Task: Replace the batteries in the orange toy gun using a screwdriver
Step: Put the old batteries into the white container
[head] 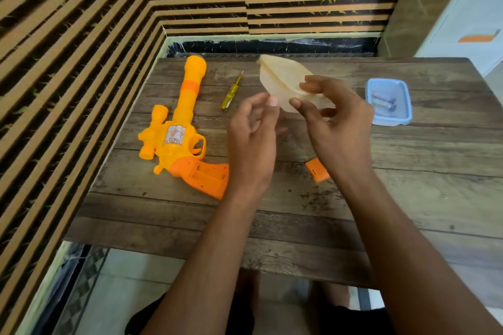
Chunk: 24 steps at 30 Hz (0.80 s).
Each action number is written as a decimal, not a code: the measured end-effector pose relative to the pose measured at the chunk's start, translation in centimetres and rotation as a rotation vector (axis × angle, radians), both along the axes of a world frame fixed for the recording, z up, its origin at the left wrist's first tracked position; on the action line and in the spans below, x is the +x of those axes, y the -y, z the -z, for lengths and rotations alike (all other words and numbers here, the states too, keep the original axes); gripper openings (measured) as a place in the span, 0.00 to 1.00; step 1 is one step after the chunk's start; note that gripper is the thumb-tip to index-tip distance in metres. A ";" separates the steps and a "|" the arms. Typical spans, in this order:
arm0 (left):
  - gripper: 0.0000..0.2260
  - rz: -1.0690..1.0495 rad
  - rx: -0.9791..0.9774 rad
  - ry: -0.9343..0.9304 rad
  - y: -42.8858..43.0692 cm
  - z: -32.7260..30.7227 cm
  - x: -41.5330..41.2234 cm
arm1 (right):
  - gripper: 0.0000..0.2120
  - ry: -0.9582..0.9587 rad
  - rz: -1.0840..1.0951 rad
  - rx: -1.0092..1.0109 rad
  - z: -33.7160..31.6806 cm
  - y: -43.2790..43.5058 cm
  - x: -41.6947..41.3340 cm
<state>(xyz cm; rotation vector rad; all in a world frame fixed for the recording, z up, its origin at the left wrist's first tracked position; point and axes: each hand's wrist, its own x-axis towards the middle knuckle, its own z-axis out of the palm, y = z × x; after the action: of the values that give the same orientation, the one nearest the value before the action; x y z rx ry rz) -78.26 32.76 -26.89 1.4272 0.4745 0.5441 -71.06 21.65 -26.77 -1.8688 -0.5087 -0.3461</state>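
Note:
The orange toy gun (177,138) lies on the left of the wooden table (299,212), barrel pointing away, with the battery bay in its grip (206,174) uncovered. A yellow screwdriver (231,92) lies just right of the barrel. The small orange cover (317,170) sits on the table, partly hidden by my right wrist. My right hand (334,114) pinches a pale cream, lid-like plastic piece (280,81) above the table's middle. My left hand (253,138) hovers beside it with loosely curled fingers and its thumb tip at the piece's lower edge; I see nothing in its palm.
A blue plastic box (389,101) holding batteries stands at the right rear of the table. A striped wall (81,62) runs close along the left side and behind. My legs show below the table's near edge.

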 end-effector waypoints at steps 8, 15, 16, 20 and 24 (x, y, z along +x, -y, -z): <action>0.20 0.204 -0.398 0.092 -1.8 -0.7 -1.4 | 0.07 0.039 -0.245 0.055 -0.3 -0.1 -2.1; 0.27 0.254 -0.431 0.102 -3.5 -0.8 -1.3 | 0.09 0.063 -0.237 0.077 -0.5 -1.0 -2.2; 0.29 0.249 -0.429 0.096 -3.5 -0.7 -1.3 | 0.09 0.087 -0.223 0.062 -0.4 -1.0 -2.3; 0.29 0.235 -0.418 0.091 -3.5 -0.7 -1.2 | 0.08 0.132 -0.163 0.045 -0.3 -1.1 -2.7; 0.27 0.249 -0.375 0.066 -3.3 -0.9 -1.3 | 0.09 0.065 -0.106 0.106 -0.3 -1.3 -3.1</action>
<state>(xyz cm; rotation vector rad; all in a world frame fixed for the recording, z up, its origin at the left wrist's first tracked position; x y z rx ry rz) -79.52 36.09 -25.95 1.0847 0.3198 0.2814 -74.18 22.99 -26.43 -1.7257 -0.6196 -0.3574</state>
